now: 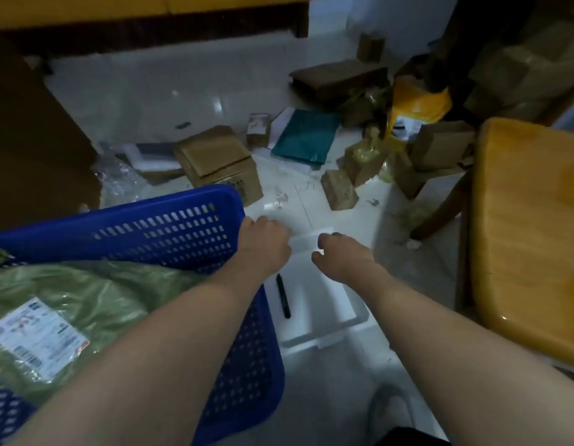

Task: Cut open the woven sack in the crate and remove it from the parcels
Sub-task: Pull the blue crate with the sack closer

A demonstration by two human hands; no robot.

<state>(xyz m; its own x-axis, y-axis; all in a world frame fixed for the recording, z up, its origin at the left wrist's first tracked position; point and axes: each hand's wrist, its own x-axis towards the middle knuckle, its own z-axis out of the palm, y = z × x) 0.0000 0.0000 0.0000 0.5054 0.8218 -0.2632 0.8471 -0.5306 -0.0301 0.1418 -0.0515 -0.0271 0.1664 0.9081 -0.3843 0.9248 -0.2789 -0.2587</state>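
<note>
A green woven sack (96, 294) with a white shipping label (38, 336) fills the blue perforated crate (170, 226) at the lower left. Both my hands are outside the crate, to its right. My left hand (263, 243) sits by the crate's far right corner, fingers curled onto the far rim of a white foam box (314, 329). My right hand (340, 252) curls over the same rim, thumb towards me. A black pen-like tool (283, 296) lies inside the foam box, near my left forearm. The parcels under the sack are hidden.
Cardboard boxes (218, 162), a teal mailer (305, 136) and a yellow bag (417, 104) are scattered on the white tiled floor ahead. A wooden chair (530, 239) stands at the right. A large brown carton (34, 140) stands at the left.
</note>
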